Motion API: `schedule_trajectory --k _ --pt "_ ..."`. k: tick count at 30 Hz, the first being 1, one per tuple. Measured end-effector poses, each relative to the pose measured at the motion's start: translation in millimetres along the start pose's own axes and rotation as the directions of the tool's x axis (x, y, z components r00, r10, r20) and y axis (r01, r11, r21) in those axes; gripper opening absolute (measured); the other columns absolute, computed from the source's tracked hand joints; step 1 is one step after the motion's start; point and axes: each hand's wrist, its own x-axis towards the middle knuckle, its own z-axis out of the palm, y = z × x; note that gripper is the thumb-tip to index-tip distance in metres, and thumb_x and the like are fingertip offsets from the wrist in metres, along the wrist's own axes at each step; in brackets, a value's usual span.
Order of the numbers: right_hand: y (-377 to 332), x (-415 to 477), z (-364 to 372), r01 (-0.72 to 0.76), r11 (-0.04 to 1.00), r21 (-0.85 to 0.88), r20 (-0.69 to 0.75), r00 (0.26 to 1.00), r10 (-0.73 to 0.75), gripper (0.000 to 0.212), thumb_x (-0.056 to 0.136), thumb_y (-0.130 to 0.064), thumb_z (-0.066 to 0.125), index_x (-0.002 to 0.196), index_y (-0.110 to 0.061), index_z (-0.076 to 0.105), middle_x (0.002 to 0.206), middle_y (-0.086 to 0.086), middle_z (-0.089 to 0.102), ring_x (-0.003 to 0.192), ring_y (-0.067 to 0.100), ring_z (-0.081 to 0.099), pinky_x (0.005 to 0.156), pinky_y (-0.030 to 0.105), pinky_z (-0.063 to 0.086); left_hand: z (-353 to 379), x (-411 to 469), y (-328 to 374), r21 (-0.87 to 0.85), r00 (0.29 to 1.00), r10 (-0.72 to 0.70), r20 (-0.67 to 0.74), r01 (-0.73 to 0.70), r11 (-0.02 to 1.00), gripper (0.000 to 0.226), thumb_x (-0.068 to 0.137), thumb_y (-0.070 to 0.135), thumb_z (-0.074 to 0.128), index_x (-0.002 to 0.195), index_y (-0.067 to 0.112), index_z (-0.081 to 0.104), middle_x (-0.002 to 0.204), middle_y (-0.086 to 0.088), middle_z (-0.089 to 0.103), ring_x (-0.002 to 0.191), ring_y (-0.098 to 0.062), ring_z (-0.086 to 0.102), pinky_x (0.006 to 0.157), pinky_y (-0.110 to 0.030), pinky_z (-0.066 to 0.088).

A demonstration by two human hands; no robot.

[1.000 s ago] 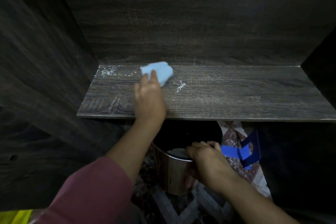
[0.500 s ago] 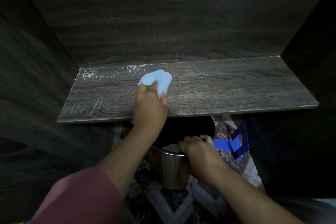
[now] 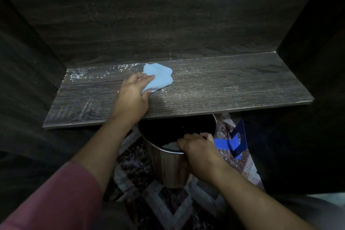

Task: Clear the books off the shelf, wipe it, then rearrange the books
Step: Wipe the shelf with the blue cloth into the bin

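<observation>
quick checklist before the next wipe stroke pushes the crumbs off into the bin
1. Books off the dark wooden shelf: ok, none on it.
2. Light blue cloth in hand: ok, the left hand grips its near edge and it lies on the shelf.
3. Round steel bin under the front edge: ok, its mouth sits partly beneath the shelf lip.
4. Bin steadied: ok, the right hand grips its rim.
5. White crumbs cleared: not ok, specks lie along the back left of the shelf.
6. Room left in the bin: cannot tell, its inside is dark.
</observation>
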Motion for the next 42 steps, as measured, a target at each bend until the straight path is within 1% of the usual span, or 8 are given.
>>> schedule_trajectory --k 3,8,10,16,18,21,25,42 --pt "1 -1 -2 -0.004 1.0 -0.001 -0.006 1.0 0.004 0.026 0.083 -0.014 0.059 0.107 -0.024 0.056 0.11 -0.004 0.053 0.115 0.019 0.047 0.103 0.038 0.022 -2 -1 1 0.002 0.998 0.053 0.04 -0.054 0.999 0.04 0.085 -0.001 0.063 0.122 0.016 0.067 0.124 -0.003 0.058 0.118 -0.025 0.053 0.104 -0.039 0.042" --pt "1 -3 -5 -0.001 1.0 -0.024 -0.002 1.0 0.001 0.029 0.083 -0.013 0.059 0.11 -0.024 0.056 0.112 -0.004 0.053 0.116 0.019 0.047 0.103 0.038 0.022 -22 2 12 -0.016 0.945 0.115 0.305 -0.116 0.993 0.033 0.084 0.002 0.069 0.111 0.02 0.072 0.111 0.005 0.059 0.105 -0.011 0.054 0.089 -0.006 0.032" --pt "0 -3 -5 0.0 1.0 -0.024 -0.002 1.0 0.0 0.03 0.083 -0.014 0.059 0.11 -0.024 0.056 0.113 -0.004 0.053 0.117 0.019 0.047 0.102 0.038 0.022 -26 0 14 -0.035 0.926 0.134 0.353 -0.13 0.991 0.033 0.084 0.004 0.069 0.111 0.022 0.072 0.111 0.006 0.061 0.104 -0.008 0.054 0.086 -0.005 0.032" --pt "-1 -1 -3 0.001 1.0 -0.014 -0.025 1.0 -0.001 0.031 0.081 -0.015 0.063 0.109 -0.026 0.055 0.111 -0.005 0.052 0.115 0.018 0.046 0.101 0.038 0.022 -16 -3 18 -0.132 0.996 0.064 -0.068 -0.072 0.989 0.037 0.088 0.003 0.064 0.123 0.012 0.066 0.123 -0.005 0.058 0.112 -0.011 0.052 0.098 0.0 0.026" --pt "-1 -1 -2 0.0 1.0 -0.011 -0.021 1.0 0.0 0.032 0.081 -0.014 0.063 0.109 -0.026 0.055 0.11 -0.005 0.052 0.115 0.018 0.047 0.101 0.038 0.022 -11 -2 14 -0.087 0.994 0.023 -0.105 -0.033 0.996 0.04 0.087 0.007 0.065 0.127 0.011 0.062 0.126 -0.008 0.056 0.116 -0.017 0.052 0.101 -0.006 0.026" --pt "-1 0 -1 -0.006 1.0 0.006 -0.019 1.0 0.006 0.03 0.081 -0.012 0.063 0.107 -0.025 0.057 0.108 -0.004 0.053 0.114 0.019 0.048 0.101 0.038 0.022 -2 2 5 -0.016 0.999 -0.038 -0.028 0.038 0.999 0.043 0.088 0.014 0.066 0.13 0.013 0.06 0.128 -0.012 0.053 0.119 -0.027 0.051 0.102 -0.02 0.03" --pt "2 -1 -3 -0.013 1.0 0.006 -0.022 1.0 0.013 0.027 0.081 -0.012 0.061 0.105 -0.024 0.058 0.107 -0.003 0.054 0.113 0.02 0.049 0.1 0.038 0.023 2 8 8 0.015 0.989 0.036 0.144 -0.038 0.999 0.042 0.091 0.02 0.063 0.132 0.02 0.058 0.133 -0.008 0.053 0.124 -0.027 0.048 0.107 -0.033 0.034" --pt "-4 -13 -3 0.027 0.995 -0.091 -0.009 1.0 -0.028 0.03 0.082 -0.016 0.061 0.111 -0.024 0.055 0.11 -0.004 0.052 0.113 0.02 0.046 0.101 0.04 0.022 -19 -32 28 -0.123 0.889 0.238 0.392 -0.205 0.971 0.036 0.089 0.017 0.067 0.122 0.032 0.063 0.124 0.009 0.061 0.112 -0.005 0.052 0.089 -0.001 0.026"
